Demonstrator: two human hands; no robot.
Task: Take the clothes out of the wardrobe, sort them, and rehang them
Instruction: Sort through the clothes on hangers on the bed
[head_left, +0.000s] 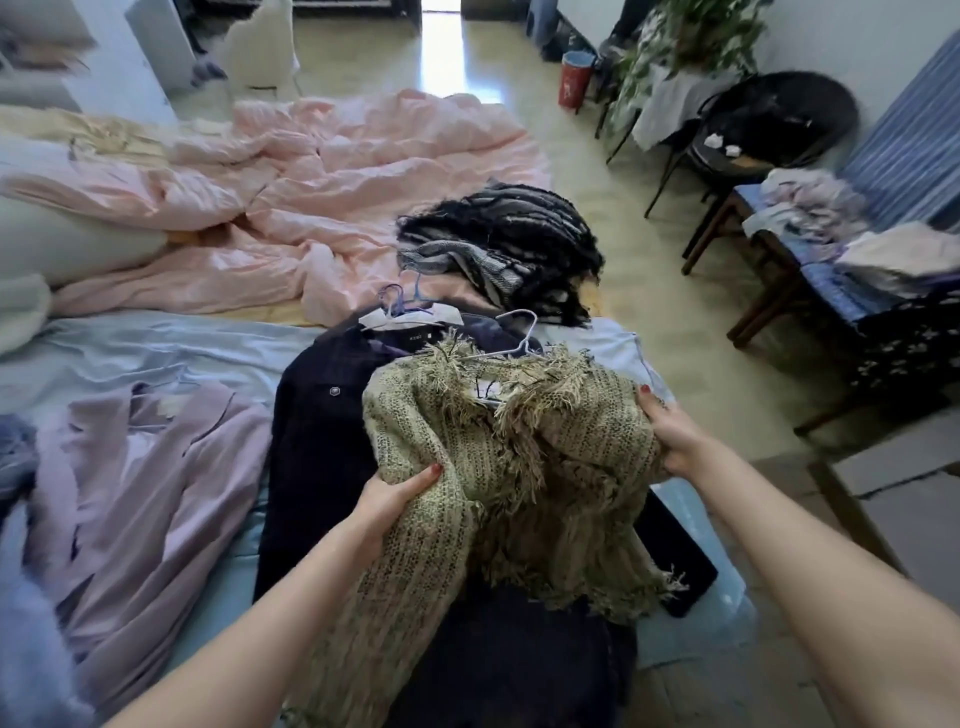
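Fingers of left hand (387, 501) curled into the near-left fold of an olive-green fringed knit cardigan (498, 457), thumb on top w/ red nail showing. Right hand (670, 434) grips its right edge, fingers tucked under, thumb over. Cardigan sits bunched between both hands, on a white wire hanger (519, 338), over a dark navy corduroy jacket (317, 405) on the light blue bedsheet (156, 348). Lilac coat (140, 483) to the left. Farther: black-and-grey striped fuzzy knit (509, 249), rumpled pink duvet (311, 171).
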